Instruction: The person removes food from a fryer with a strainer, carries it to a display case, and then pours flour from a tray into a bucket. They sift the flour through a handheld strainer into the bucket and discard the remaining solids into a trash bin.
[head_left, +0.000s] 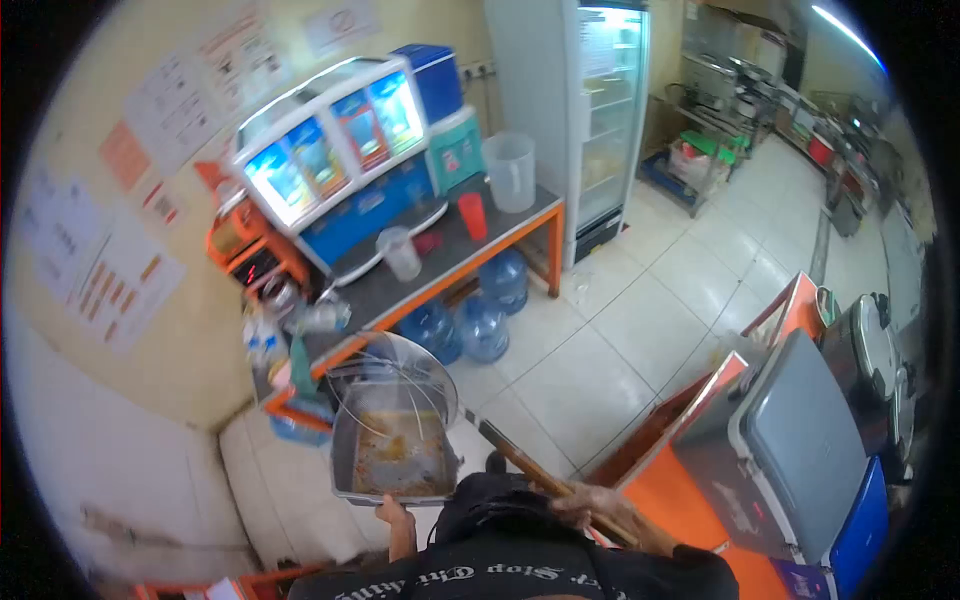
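Observation:
My left hand (396, 512) grips the near edge of a rectangular metal tray (343, 460), with brown and yellowish residue spread over its bottom. In my right hand (580, 506) is a long wooden handle (525, 462), which slants forward and left toward the tray. A round, see-through strainer (440, 372) with a thin rim and curved wires lies over the tray's far end. It lines up with the wooden handle, and the two look like one long-handled strainer. Both hands are closed.
Ahead left, a drink dispenser (365, 215), red cup (472, 216) and clear pitchers stand on an orange-framed table (440, 262). Blue water bottles (483, 328) sit below. A glass-door fridge (607, 120) stands beyond. At right, an orange counter (660, 478) holds a grey lidded box (810, 430) and large pots.

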